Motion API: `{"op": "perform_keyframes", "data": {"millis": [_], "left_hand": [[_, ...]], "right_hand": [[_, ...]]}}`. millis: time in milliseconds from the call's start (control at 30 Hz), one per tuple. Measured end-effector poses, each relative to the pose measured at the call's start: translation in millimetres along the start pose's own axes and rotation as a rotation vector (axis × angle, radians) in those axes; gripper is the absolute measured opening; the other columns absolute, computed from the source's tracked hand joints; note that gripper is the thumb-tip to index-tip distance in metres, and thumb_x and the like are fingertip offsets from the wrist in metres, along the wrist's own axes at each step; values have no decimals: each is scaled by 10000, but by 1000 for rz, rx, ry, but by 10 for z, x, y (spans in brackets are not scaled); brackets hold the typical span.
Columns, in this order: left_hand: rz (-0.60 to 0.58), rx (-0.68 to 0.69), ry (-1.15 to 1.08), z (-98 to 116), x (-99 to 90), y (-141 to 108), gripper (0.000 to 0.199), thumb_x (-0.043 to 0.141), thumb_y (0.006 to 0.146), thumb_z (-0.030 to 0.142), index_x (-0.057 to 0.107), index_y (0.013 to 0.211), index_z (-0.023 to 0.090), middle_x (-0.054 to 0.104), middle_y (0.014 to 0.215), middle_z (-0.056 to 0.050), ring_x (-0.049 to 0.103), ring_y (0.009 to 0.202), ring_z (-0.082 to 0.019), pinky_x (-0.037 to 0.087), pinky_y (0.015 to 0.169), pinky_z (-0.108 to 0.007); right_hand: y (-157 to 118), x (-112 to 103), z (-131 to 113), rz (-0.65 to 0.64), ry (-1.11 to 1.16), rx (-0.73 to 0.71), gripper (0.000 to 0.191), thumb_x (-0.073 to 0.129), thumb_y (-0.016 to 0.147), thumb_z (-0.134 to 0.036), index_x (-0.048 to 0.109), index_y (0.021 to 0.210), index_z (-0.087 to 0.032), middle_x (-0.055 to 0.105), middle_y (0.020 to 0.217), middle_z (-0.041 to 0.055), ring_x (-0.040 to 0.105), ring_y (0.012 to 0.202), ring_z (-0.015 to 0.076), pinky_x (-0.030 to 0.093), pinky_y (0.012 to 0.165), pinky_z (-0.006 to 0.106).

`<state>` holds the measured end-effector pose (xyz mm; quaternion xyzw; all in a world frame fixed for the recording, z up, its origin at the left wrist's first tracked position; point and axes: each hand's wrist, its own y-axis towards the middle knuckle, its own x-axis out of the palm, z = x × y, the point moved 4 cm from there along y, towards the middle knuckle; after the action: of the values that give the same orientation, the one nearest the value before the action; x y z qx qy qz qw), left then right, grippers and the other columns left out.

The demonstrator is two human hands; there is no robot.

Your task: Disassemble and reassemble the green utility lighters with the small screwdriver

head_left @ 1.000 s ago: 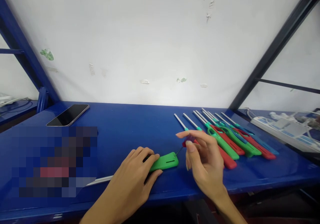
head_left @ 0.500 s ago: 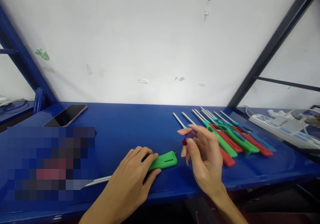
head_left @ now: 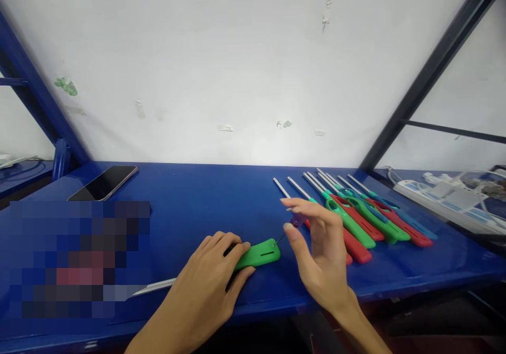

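Note:
My left hand [head_left: 211,275] is closed around a green long-necked lighter [head_left: 259,255], pressing it to the table. The lighter's slotted handle end points right. Its metal tube comes out to the left, beneath my wrist; the middle is hidden under the palm. My right hand [head_left: 322,254] grips a small screwdriver [head_left: 298,220] with a see-through purple-red handle between thumb and fingers. The thin shaft slants down to the lighter's end, and its tip meets the lighter near a small hole. More of the same lighters [head_left: 356,222], red, green and blue, lie behind and right of my right hand.
A dark-screened phone [head_left: 105,182] lies at the back left of the blue table [head_left: 213,195]. White power strips [head_left: 443,206] with cables are at the right. A blurred patch covers the left of the table. Behind stands a white wall [head_left: 245,69].
My right fingers have shifted around the screwdriver handle, with the thumb moved slightly left and less of the handle showing. My left hand and the green lighter have stayed put.

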<state>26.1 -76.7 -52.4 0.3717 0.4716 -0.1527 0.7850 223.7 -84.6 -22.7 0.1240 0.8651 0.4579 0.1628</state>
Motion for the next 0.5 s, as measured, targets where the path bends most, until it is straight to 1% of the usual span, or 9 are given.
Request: {"op": "perform_keyframes", "data": {"millis": [67, 133, 200, 300, 367, 400, 433, 500], "left_hand": [[-6, -2, 3, 0, 0, 0, 243, 548, 1056, 234, 589, 1296, 221, 651, 1162, -65, 631, 1044, -281, 548, 938, -547], [-8, -5, 4, 5, -9, 3, 246, 547, 1057, 234, 592, 1298, 214, 650, 1167, -69, 629, 1050, -281, 548, 946, -549], [-10, -10, 3, 15, -25, 10, 247, 550, 1057, 233, 597, 1298, 206, 652, 1169, -72, 629, 1053, -277, 549, 955, -541], [-26, -25, -4, 25, -39, 22, 244, 546, 1058, 225, 606, 1293, 199, 653, 1168, -74, 630, 1053, -272, 549, 965, -536], [-38, -31, -9, 24, -34, 29, 245, 541, 1059, 226, 607, 1293, 197, 653, 1168, -74, 630, 1053, -275, 547, 969, -550], [-41, -29, -12, 23, -27, 31, 245, 540, 1060, 229, 606, 1294, 197, 653, 1167, -74, 630, 1050, -277, 547, 966, -558], [-40, -27, -14, 21, -19, 33, 247, 539, 1061, 231, 605, 1297, 199, 654, 1167, -74, 630, 1049, -279, 547, 963, -564], [-32, -23, -15, 19, -8, 34, 250, 550, 1054, 227, 608, 1296, 203, 656, 1170, -76, 632, 1055, -288, 544, 967, -578]], "right_hand": [[3, -6, 4, 47, 32, -13, 388, 656, 957, -49, 565, 1233, -306, 608, 1171, 27, 625, 1090, 200, 538, 926, 400], [-4, -7, 14, 76, 53, -6, 410, 620, 975, -37, 542, 1264, -316, 591, 1120, 12, 624, 995, 169, 550, 871, 363], [-17, 8, 21, 45, 70, 23, 449, 542, 1018, -46, 496, 1371, -319, 617, 1118, 22, 644, 996, 172, 561, 903, 389], [-34, 41, 15, -61, 71, 72, 491, 476, 1054, -77, 435, 1482, -315, 649, 1202, 59, 656, 1105, 209, 552, 986, 470], [-30, 48, 3, -90, 44, 68, 477, 528, 1038, -91, 469, 1451, -322, 624, 1295, 73, 634, 1160, 226, 541, 1004, 486], [-23, 42, -3, -75, 25, 54, 461, 580, 1015, -93, 503, 1407, -324, 610, 1303, 69, 627, 1152, 227, 540, 992, 477], [-14, 32, -6, -44, 5, 37, 448, 633, 986, -89, 536, 1356, -323, 606, 1265, 58, 626, 1113, 221, 542, 967, 458], [1, 12, -5, 27, -17, 17, 437, 696, 940, -70, 572, 1279, -317, 598, 1116, 23, 621, 980, 190, 544, 888, 403]]}}
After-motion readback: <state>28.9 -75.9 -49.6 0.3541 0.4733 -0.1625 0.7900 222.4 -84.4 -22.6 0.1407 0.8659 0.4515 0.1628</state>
